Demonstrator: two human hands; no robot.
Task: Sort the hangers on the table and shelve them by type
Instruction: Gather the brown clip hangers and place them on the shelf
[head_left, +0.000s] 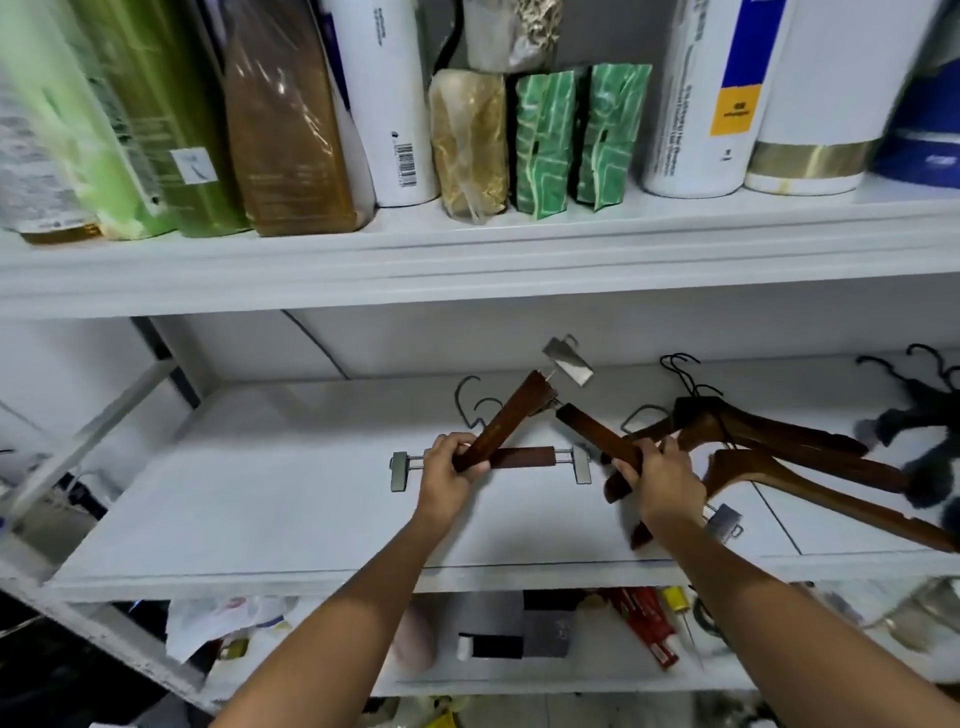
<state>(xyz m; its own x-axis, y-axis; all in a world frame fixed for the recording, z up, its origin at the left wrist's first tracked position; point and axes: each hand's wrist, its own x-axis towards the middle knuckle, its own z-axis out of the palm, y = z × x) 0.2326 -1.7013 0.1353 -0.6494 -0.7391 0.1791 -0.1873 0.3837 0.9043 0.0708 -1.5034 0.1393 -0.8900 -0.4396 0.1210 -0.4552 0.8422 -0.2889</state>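
over the middle shelf (270, 509), left hand (448, 470) has a closed grip on a tilted wooden clip hanger (511, 415), right hand (655, 480) grips another one (597, 434), a third clip hanger (519, 458) lies flat underneath, and curved wooden hangers (810, 467) sit piled at right

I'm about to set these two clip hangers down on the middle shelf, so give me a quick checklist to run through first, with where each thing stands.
1. Left hand has a firm grip on its clip hanger: ok.
2. Right hand has a firm grip on its clip hanger: ok, though it also seems to hold other wooden pieces.
3. Flat clip hanger already lies on the middle shelf as the pile to join: ok.
4. Bare shelf around that pile: ok.
5. Coat hangers lie apart to the right: ok.
6. Metal clip on the raised hanger sits firmly: cannot tell.
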